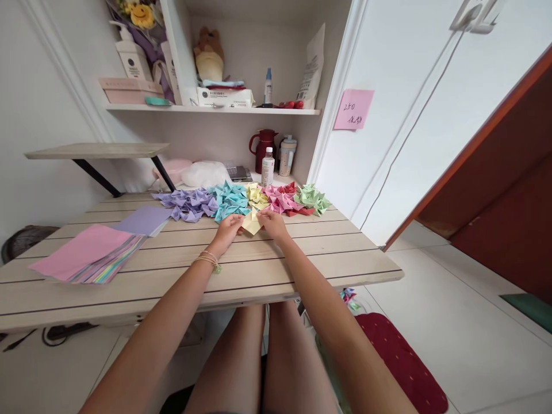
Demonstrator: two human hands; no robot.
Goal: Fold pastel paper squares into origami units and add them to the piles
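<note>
In the head view, the left hand (232, 230) and the right hand (271, 222) pinch a pale yellow folded paper (252, 222) between them, one at each side, near the middle of the slatted surface (241, 253).

Just behind the hands, a row of folded paper pieces closes off the far side: purple pieces (190, 203), blue pieces (230, 199), yellow pieces (257, 196), pink pieces (281, 198), red pieces (302, 211) and green pieces (313, 198). A clear bottle (268, 168) stands behind the row, with a dark red jug (263, 148) and a pale tumbler (287, 155) farther back.

To the left lie purple sheets (144, 220) and, nearer the person, a stack of coloured paper (89, 253) with pink on top. A small raised shelf (99, 150) on black legs stands over the surface's far left. A pink note (353, 109) is stuck up to the right of the cabinet.
</note>
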